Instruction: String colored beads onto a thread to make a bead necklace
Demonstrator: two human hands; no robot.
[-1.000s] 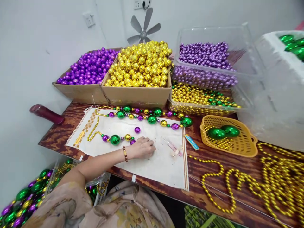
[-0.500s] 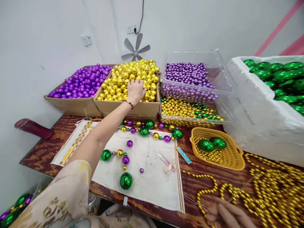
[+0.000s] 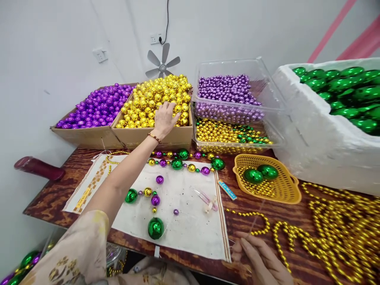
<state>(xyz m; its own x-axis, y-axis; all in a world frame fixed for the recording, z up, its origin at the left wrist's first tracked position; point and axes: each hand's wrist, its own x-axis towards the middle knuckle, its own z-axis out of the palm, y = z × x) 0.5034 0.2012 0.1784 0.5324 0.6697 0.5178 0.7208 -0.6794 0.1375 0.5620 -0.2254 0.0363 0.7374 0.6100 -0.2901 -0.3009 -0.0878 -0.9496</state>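
My left hand (image 3: 164, 118) reaches over the heap of gold beads (image 3: 162, 91) in a cardboard box. Its thumb stands apart from the fingers, and the fingertips touch the beads; I see nothing held. At the lower right, my right hand (image 3: 258, 255) is closed in a pinch on a thin clear thread (image 3: 253, 225). Between the hands, on a white cloth (image 3: 190, 225), lie a big green bead (image 3: 156, 228), a short run of green, gold and purple beads (image 3: 147, 192), a loose purple bead (image 3: 159, 179) and a small purple bead (image 3: 176, 212).
Boxes of purple beads (image 3: 97, 105) and clear bins of small beads (image 3: 225, 93) line the back. A foam box of green beads (image 3: 350, 87) stands right. Nearby are a yellow basket (image 3: 286, 190), pink snips (image 3: 208, 202), gold bead strings (image 3: 347, 229) and a strung garland (image 3: 177, 164).
My right hand has come up and left, further into view, with the thread. My left hand stays at the gold beads, its thumb now more spread. The view has shifted slightly.
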